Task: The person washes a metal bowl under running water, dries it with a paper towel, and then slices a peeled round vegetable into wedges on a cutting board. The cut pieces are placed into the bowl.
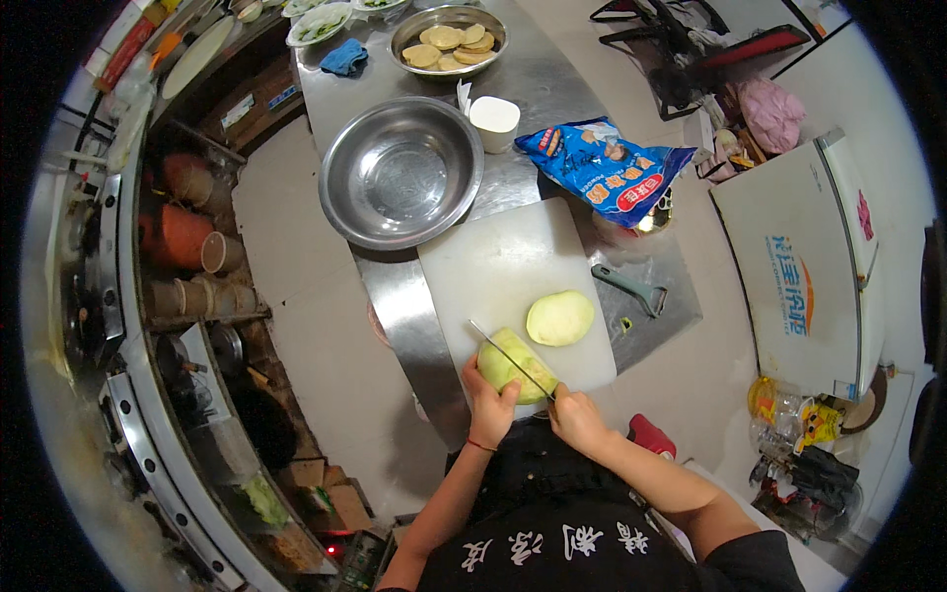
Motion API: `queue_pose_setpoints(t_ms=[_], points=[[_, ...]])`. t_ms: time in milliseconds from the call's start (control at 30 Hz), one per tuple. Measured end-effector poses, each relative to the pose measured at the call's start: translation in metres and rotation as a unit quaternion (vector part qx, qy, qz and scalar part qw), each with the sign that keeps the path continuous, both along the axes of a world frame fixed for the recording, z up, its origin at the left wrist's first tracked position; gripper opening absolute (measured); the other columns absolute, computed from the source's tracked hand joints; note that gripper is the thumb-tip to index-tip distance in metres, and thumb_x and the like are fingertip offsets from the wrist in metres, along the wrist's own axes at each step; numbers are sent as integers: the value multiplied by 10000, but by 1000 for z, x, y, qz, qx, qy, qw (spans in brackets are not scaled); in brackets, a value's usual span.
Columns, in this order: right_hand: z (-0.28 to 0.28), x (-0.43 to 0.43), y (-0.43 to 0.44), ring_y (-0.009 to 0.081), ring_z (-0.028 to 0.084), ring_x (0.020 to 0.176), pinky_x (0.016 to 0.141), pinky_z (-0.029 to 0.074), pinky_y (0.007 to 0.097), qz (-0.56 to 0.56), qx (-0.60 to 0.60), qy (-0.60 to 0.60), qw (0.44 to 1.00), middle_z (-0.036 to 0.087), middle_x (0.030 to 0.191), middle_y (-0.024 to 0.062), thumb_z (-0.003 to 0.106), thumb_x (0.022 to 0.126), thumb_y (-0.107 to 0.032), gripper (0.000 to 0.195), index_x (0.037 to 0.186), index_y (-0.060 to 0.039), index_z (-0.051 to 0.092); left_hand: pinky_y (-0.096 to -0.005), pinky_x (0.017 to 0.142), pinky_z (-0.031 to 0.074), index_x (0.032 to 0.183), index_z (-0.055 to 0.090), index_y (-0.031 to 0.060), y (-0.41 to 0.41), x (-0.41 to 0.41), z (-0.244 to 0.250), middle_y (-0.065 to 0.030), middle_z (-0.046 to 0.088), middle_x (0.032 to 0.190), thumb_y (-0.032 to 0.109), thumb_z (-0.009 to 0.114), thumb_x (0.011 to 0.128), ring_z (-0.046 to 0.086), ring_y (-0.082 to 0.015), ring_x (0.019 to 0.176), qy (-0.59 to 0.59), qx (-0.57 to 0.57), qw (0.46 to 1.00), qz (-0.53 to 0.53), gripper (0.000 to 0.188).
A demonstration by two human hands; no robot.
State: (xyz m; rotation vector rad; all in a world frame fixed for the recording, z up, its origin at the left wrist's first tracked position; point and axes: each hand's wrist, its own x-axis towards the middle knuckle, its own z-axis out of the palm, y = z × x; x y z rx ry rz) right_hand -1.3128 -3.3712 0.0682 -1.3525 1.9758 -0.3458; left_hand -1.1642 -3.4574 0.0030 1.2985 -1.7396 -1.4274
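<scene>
A peeled pale-green vegetable (497, 362), perhaps a kohlrabi or gourd, rests at the near end of a white cutting board (496, 259). My left hand (490, 408) grips its left and near side, thumb on top. My right hand (578, 420) is closed around a knife handle, mostly hidden by the fingers. The knife blade (510, 359) appears nearly edge-on and runs slantwise across the vegetable; how deep it has cut, I cannot tell. Beyond it on the board lies another pale-green piece (560, 318). A vegetable peeler (632, 288) lies right of the board.
A large steel basin (400, 174) stands at the board's far left corner. Behind the board are a white container (495, 122) and a blue powder bag (610, 166). Farther off is a bowl (396, 55) of round flat pieces. Shelving (207, 322) lines the left; a white freezer (784, 274) is right.
</scene>
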Motion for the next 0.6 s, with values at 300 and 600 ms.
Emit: queue_pose_setpoints(t_ms=[300,600], points=[[-5,-9,-7,478,606,666,622,494,539,-15,0,2,1000,589,660,300,604,822,-37,118,838,53,529,-387,963,460,1481,254,27,-26,3,18,-159,400,1269,176,597,867,427,-265,1208,144,304,938,83,719],[117,-13,-2,444,576,566,522,444,500,-43,-38,-29,998,544,573,250,604,866,-58,140,798,21,510,-345,879,517,1451,225,-11,-21,5,19,-149,413,1282,57,607,819,450,-247,1211,194,331,919,88,742]])
